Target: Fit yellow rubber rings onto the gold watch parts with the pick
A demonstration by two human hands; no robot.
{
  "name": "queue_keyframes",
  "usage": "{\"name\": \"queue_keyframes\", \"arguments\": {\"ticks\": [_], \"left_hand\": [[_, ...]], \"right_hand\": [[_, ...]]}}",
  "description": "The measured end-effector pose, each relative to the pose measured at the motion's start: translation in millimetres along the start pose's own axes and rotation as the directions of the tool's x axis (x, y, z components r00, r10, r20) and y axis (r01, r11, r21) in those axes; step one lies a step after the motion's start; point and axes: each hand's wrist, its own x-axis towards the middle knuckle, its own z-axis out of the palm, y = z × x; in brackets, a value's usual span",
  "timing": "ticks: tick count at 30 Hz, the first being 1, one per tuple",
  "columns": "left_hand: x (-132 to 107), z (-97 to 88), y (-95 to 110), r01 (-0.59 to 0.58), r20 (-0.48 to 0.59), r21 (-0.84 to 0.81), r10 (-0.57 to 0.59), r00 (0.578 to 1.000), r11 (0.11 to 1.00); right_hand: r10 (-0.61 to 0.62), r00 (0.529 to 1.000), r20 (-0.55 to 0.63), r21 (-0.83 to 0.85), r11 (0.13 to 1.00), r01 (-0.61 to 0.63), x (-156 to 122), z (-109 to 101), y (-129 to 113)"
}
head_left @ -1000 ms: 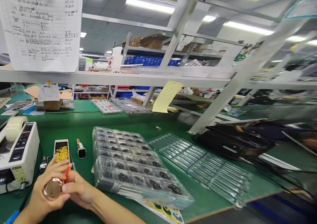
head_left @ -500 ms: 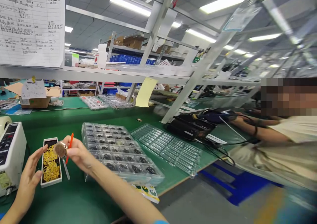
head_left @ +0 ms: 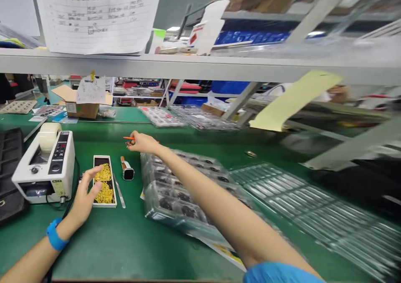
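My right hand (head_left: pixel 142 143) is closed around a thin orange stick (head_left: pixel 129 138), beyond the clear trays. A small shiny brown-and-metal piece (head_left: pixel 130 143) also shows at its fingertips, too small to make out. My left hand (head_left: pixel 83 197) has its fingers apart and holds nothing; its fingertips overlap the near-left edge of a white box (head_left: pixel 96 205) in view. Yellow rings (head_left: pixel 105 195) lie heaped in that box. Metal tweezers (head_left: pixel 119 192) lie along its right side. Between the tweezers and the trays is a watch (head_left: pixel 128 173) with a brown strap.
Stacked clear trays (head_left: pixel 175 216) with dark round parts stand under my right forearm. A white tape dispenser (head_left: pixel 46 166) is at left, beside a black tray (head_left: pixel 11 174). Flat clear trays (head_left: pixel 313 208) lie at right. A shelf beam (head_left: pixel 200 68) crosses above the green table.
My view has swung left. My right hand has moved away from the box to the far side of the trays, still with the orange stick. The brown-strapped watch now shows on the table.
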Motion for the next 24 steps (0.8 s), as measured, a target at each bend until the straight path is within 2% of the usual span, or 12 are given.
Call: {"name": "queue_keyframes", "arguments": {"ticks": [6,9,11,14,18,21,24], "left_hand": [[1.2,1.5,-5.9,0.050,-0.003,0.025,-0.050,0.999,0.998],[1.3,1.6,-5.9,0.056,0.007,0.038,-0.056,0.998,0.998],[0.6,2.4,-5.2,0.050,0.017,0.037,-0.051,0.999,0.998],[-0.6,3.8,-4.3,0.047,0.041,0.044,-0.049,0.998,0.998],[-1.1,3.5,-6.0,0.043,0.072,0.075,-0.048,0.996,0.996],[0.4,2.6,-8.5,0.035,0.085,0.102,-0.044,0.995,0.994],[2.0,4.2,-6.8,0.011,0.058,0.106,-0.017,0.998,0.994]], "right_hand": [[0.044,0.999,0.016,-0.195,0.980,-0.040,46.1,27.6,-14.7],[0.025,0.999,-0.045,-0.234,0.972,-0.035,49.9,31.3,-14.6],[-0.004,0.995,-0.095,-0.244,0.969,-0.020,42.9,27.4,-11.0],[-0.059,0.984,-0.170,-0.233,0.972,0.018,18.5,12.5,-4.7],[-0.114,0.957,-0.265,-0.166,0.984,0.071,-37.3,-6.1,-3.9],[-0.133,0.922,-0.363,0.028,0.988,0.154,-87.1,-5.0,-15.1],[-0.143,0.890,-0.434,0.269,0.922,0.280,-127.6,8.9,-38.9]]}}
